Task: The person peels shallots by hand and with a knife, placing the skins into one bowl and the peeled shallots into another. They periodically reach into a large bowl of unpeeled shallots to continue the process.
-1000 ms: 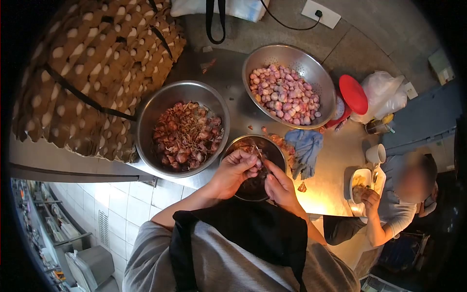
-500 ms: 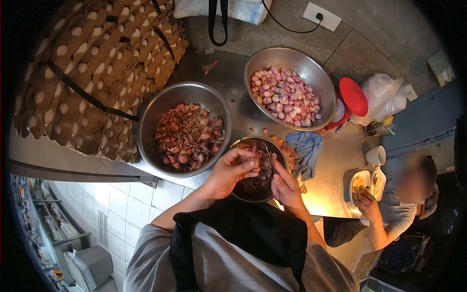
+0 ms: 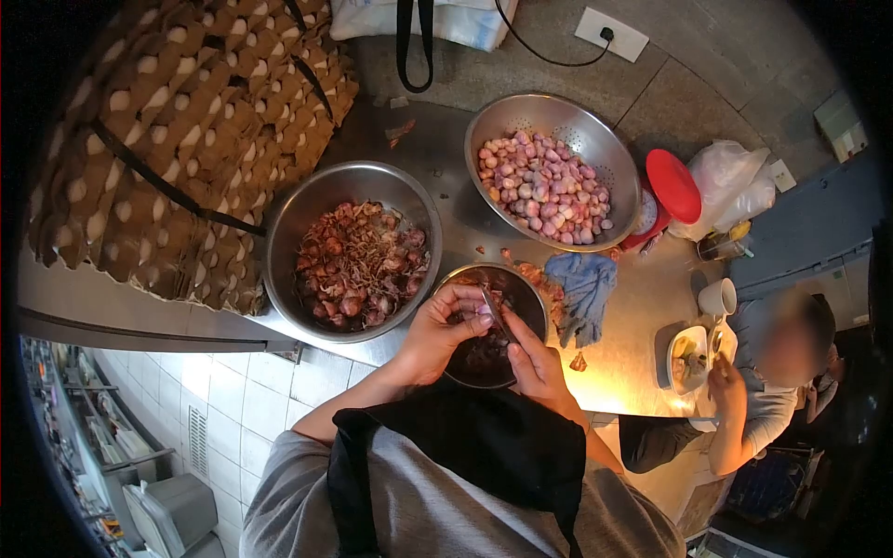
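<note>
Over the smaller steel bowl [image 3: 530,296], my left hand [image 3: 440,330] pinches a shallot [image 3: 485,312] between thumb and fingers. A small knife [image 3: 496,315] is gripped in my right hand [image 3: 541,374], its blade against the shallot. Dark skins lie in the bowl below, partly hidden by my hands. To the left, a large steel bowl [image 3: 279,232] holds unpeeled shallots [image 3: 349,302] and loose skins. Farther back, a steel colander [image 3: 595,139] contains peeled pink shallots [image 3: 544,191].
Stacked egg trays [image 3: 177,149] stand at the left. A blue glove [image 3: 584,290] and scattered skins lie right of the small bowl, near a red scale [image 3: 672,191]. A person [image 3: 763,400] sits at the right with a food container [image 3: 686,358].
The knife blade has tilted left onto the shallot, which now shows pink flesh. My right hand has shifted slightly left. The other person's hand has moved right, away from the food container.
</note>
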The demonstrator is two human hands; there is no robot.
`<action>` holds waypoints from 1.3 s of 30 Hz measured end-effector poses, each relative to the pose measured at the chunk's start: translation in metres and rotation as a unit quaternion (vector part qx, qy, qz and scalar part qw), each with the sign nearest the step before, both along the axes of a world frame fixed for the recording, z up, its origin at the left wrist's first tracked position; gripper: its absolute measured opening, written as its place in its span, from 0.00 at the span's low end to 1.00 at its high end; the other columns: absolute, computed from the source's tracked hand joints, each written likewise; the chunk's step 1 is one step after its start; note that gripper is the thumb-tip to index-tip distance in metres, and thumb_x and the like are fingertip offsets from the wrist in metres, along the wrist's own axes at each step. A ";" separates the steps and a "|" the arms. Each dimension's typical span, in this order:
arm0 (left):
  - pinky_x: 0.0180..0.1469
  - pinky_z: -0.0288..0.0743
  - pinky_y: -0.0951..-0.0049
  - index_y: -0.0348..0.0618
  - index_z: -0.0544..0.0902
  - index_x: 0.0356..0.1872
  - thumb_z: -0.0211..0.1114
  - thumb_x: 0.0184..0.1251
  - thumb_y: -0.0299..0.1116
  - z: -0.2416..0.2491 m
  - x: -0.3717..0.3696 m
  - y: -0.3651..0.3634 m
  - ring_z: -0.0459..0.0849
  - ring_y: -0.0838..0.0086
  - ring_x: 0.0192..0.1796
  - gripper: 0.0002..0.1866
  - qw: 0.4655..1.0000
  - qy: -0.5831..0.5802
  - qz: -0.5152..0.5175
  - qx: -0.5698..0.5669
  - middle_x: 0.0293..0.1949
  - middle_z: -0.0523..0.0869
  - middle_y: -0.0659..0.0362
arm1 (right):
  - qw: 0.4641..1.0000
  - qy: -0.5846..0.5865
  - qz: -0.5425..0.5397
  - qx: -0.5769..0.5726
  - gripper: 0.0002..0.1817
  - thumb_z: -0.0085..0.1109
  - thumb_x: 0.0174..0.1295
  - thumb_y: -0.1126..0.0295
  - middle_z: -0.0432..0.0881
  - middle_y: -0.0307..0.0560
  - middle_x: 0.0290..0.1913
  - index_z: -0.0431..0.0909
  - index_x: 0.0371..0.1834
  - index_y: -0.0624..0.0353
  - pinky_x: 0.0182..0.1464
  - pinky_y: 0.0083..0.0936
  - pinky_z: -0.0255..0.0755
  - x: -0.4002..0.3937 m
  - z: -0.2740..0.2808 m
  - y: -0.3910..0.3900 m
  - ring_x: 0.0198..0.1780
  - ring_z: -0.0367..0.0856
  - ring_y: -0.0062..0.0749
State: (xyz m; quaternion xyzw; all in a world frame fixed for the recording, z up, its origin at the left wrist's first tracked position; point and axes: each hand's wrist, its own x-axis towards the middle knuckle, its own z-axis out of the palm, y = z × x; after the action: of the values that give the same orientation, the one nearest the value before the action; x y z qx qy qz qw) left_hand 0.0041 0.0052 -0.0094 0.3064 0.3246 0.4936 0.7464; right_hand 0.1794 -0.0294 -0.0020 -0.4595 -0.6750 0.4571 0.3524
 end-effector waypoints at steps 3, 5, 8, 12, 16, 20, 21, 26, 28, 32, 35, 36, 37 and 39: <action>0.44 0.73 0.78 0.44 0.71 0.41 0.59 0.58 0.23 -0.002 -0.001 0.001 0.75 0.81 0.40 0.11 1.000 0.007 -0.002 0.010 0.37 0.76 0.63 | 0.989 0.124 -0.001 -0.076 0.21 0.42 0.65 0.68 0.73 0.43 0.30 0.60 0.62 0.59 0.27 0.14 0.64 0.003 -0.013 -0.001 0.21 0.68 0.20; 0.44 0.73 0.78 0.44 0.70 0.41 0.59 0.58 0.23 -0.002 -0.003 0.002 0.76 0.80 0.41 0.11 1.000 -0.007 -0.019 0.003 0.38 0.77 0.63 | 0.929 0.304 0.005 -0.212 0.21 0.40 0.66 0.67 0.68 0.39 0.19 0.59 0.62 0.58 0.21 0.13 0.59 0.003 -0.013 -0.002 0.17 0.63 0.18; 0.44 0.75 0.76 0.45 0.69 0.42 0.58 0.59 0.24 0.005 -0.008 0.001 0.78 0.77 0.42 0.11 0.996 -0.056 -0.058 -0.026 0.39 0.77 0.62 | 0.920 0.300 -0.045 -0.248 0.22 0.38 0.67 0.66 0.57 0.33 0.13 0.56 0.64 0.57 0.16 0.12 0.50 0.000 -0.004 0.002 0.13 0.55 0.16; 0.45 0.76 0.75 0.44 0.70 0.43 0.57 0.60 0.25 0.014 -0.010 0.000 0.78 0.76 0.43 0.11 0.992 -0.084 -0.079 -0.058 0.39 0.78 0.61 | 0.950 0.231 -0.043 -0.207 0.23 0.39 0.67 0.66 0.59 0.33 0.15 0.54 0.65 0.56 0.17 0.11 0.53 0.004 -0.006 0.003 0.15 0.57 0.15; 0.44 0.76 0.76 0.44 0.73 0.43 0.56 0.61 0.25 0.005 -0.008 0.001 0.78 0.77 0.42 0.10 0.992 -0.086 -0.073 -0.056 0.38 0.78 0.61 | 0.948 0.247 -0.016 -0.202 0.23 0.39 0.67 0.68 0.59 0.33 0.16 0.53 0.65 0.56 0.18 0.11 0.54 0.001 0.001 0.001 0.16 0.57 0.15; 0.43 0.74 0.78 0.43 0.74 0.43 0.56 0.61 0.24 0.006 -0.005 0.000 0.77 0.79 0.42 0.10 0.997 -0.047 -0.052 -0.030 0.38 0.77 0.62 | 0.942 0.268 0.021 -0.202 0.23 0.39 0.66 0.70 0.59 0.33 0.17 0.54 0.65 0.57 0.19 0.12 0.54 0.001 0.000 -0.002 0.17 0.57 0.16; 0.43 0.73 0.78 0.43 0.74 0.44 0.56 0.61 0.24 0.006 -0.003 0.000 0.77 0.79 0.42 0.10 0.998 -0.033 -0.043 -0.021 0.38 0.77 0.63 | 0.942 0.269 0.034 -0.196 0.23 0.39 0.66 0.70 0.59 0.33 0.17 0.54 0.65 0.57 0.19 0.12 0.54 0.000 0.001 -0.002 0.17 0.57 0.16; 0.44 0.72 0.79 0.43 0.73 0.47 0.57 0.61 0.24 0.015 -0.002 0.002 0.76 0.80 0.42 0.13 1.000 -0.022 -0.019 -0.001 0.38 0.77 0.63 | 0.953 0.243 0.023 -0.180 0.23 0.39 0.66 0.69 0.59 0.34 0.16 0.55 0.64 0.58 0.19 0.12 0.54 0.002 -0.009 -0.004 0.17 0.57 0.16; 0.45 0.72 0.78 0.43 0.72 0.48 0.56 0.61 0.24 0.008 -0.003 0.002 0.76 0.80 0.42 0.14 0.999 -0.026 -0.025 0.008 0.39 0.76 0.62 | 0.953 0.246 0.020 -0.178 0.23 0.39 0.67 0.68 0.59 0.33 0.16 0.55 0.64 0.59 0.19 0.12 0.54 0.002 -0.011 -0.004 0.17 0.57 0.16; 0.47 0.74 0.75 0.42 0.71 0.48 0.55 0.62 0.24 0.006 0.000 0.000 0.77 0.77 0.42 0.13 0.998 -0.054 -0.030 -0.034 0.38 0.76 0.61 | 0.950 0.259 0.015 -0.176 0.22 0.39 0.67 0.68 0.61 0.34 0.19 0.55 0.64 0.59 0.19 0.11 0.53 0.001 -0.012 -0.004 0.17 0.57 0.15; 0.47 0.75 0.72 0.42 0.71 0.46 0.54 0.62 0.24 0.008 0.001 0.000 0.78 0.75 0.41 0.11 0.995 -0.071 -0.019 -0.063 0.38 0.76 0.60 | 0.963 0.216 -0.002 -0.164 0.22 0.41 0.66 0.68 0.71 0.40 0.29 0.57 0.63 0.60 0.25 0.12 0.61 0.002 -0.011 -0.005 0.22 0.66 0.19; 0.46 0.76 0.71 0.41 0.71 0.45 0.54 0.62 0.24 0.011 0.001 0.000 0.78 0.75 0.41 0.10 0.996 -0.066 -0.001 -0.067 0.38 0.77 0.60 | 0.968 0.193 -0.009 -0.159 0.22 0.42 0.65 0.69 0.74 0.43 0.33 0.58 0.63 0.60 0.28 0.13 0.65 0.002 -0.009 -0.005 0.25 0.71 0.21; 0.46 0.76 0.71 0.41 0.71 0.44 0.54 0.62 0.24 0.013 0.001 0.000 0.78 0.74 0.41 0.10 0.996 -0.060 0.016 -0.071 0.38 0.77 0.60 | 0.983 0.139 -0.006 -0.122 0.22 0.43 0.65 0.69 0.74 0.45 0.40 0.58 0.62 0.61 0.33 0.15 0.66 0.004 -0.005 -0.005 0.31 0.73 0.25; 0.45 0.77 0.72 0.40 0.72 0.43 0.54 0.62 0.24 0.011 -0.003 0.002 0.78 0.74 0.40 0.09 0.995 -0.061 0.019 -0.076 0.38 0.77 0.59 | 0.996 0.056 0.003 -0.068 0.22 0.44 0.64 0.70 0.72 0.50 0.51 0.59 0.62 0.61 0.43 0.18 0.66 0.008 0.003 -0.004 0.43 0.75 0.31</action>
State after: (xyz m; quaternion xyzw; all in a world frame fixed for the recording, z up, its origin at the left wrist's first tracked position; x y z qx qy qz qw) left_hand 0.0014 0.0074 0.0013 0.2116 0.3208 0.4995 0.7764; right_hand 0.1871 -0.0337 0.0012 -0.4544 -0.6229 0.5281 0.3558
